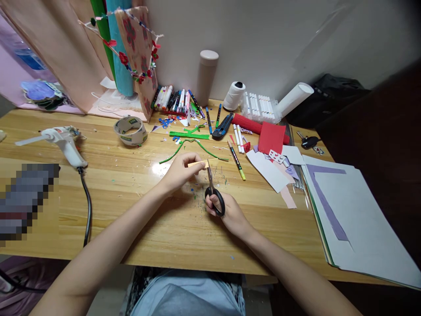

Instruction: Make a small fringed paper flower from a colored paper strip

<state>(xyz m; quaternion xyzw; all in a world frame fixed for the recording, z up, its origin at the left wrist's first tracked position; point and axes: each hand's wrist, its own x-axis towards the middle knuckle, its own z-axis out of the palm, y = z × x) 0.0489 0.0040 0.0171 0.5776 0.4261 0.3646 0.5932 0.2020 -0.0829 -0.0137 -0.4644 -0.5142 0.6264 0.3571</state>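
Observation:
My left hand (184,170) pinches a narrow strip of pale orange paper (198,164) near the middle of the wooden table (164,237). Black-handled scissors (211,180) are in my right hand (230,213), with its fingers through the loops. The blades point away from me and meet the strip just right of my left fingertips. Beyond my hands lies a bent green wire (177,151), and behind it are flat green strips (189,134). Small paper scraps are scattered around the scissors.
A glue gun (67,147) with a black cord and a tape roll (130,131) are on the left. Behind stand markers (167,98), a tall bottle (208,77) and a thread spool (234,95). A cutter (223,126), red paper (271,138) and a paper stack (368,210) lie rightward.

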